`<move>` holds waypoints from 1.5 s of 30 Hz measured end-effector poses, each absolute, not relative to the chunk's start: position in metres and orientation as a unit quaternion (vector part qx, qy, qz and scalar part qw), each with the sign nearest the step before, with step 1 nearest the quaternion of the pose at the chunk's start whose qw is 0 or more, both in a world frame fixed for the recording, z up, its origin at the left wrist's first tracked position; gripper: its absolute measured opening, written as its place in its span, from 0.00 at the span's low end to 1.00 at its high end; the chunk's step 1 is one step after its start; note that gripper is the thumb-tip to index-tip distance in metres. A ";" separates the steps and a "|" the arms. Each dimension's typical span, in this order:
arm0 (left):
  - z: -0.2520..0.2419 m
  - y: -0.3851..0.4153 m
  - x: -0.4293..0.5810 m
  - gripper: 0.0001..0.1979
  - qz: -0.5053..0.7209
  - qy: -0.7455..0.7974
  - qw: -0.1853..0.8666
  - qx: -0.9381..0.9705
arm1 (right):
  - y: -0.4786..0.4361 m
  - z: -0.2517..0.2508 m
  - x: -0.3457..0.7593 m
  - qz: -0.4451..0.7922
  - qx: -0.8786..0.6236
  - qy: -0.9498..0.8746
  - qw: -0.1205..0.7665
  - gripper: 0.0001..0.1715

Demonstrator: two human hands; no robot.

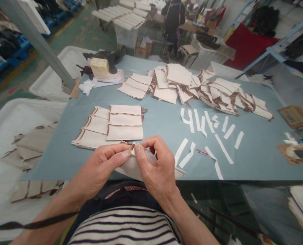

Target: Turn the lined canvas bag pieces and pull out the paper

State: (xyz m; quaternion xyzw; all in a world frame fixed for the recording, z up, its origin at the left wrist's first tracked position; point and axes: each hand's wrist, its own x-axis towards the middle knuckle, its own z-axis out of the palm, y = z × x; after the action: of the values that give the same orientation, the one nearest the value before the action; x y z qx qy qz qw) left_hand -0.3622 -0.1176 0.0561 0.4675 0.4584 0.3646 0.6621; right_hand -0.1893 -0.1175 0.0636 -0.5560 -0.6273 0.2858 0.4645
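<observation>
Both hands meet at the table's front edge over a cream fabric piece (131,169) with brown trim. My left hand (100,166) pinches its trimmed edge between thumb and forefinger. Close beside it, my right hand (158,166) is closed on the same edge, thumb pressed against the fingers. A small white bit shows between the fingertips; I cannot make out what it is. Just beyond lie neatly layered cream panels (125,119) with brown edging. To the right are several white strips (224,148) and small pink-handled thread snips (202,152).
A heap of cream pieces (178,75) spreads along the back of the blue-grey table (161,126). A yellowish block (102,68) stands at the back left. White bins (3,117) flank the left side; a tape dispenser (298,151) sits far right. Another person (174,17) stands in the background.
</observation>
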 end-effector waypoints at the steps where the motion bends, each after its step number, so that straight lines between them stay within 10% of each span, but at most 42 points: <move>1: 0.055 -0.117 -0.362 0.16 0.371 0.453 0.670 0.457 | -0.117 0.063 -0.190 0.277 -0.554 -0.628 0.471 0.11; 31: 0.069 -0.102 -0.353 0.09 0.412 0.537 0.450 0.583 | -0.111 0.047 -0.204 0.280 -0.512 -0.616 0.530 0.08; 45: 0.056 -0.103 -0.360 0.11 0.395 0.522 0.435 0.618 | -0.089 0.059 -0.182 0.608 -0.468 -0.515 0.382 0.14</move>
State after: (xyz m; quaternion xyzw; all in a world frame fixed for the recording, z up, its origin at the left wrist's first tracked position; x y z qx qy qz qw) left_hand -0.3597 -0.1028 0.0563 0.6185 0.5221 0.3951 0.4345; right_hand -0.1825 -0.0888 0.0590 -0.4683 -0.5152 0.6080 0.3816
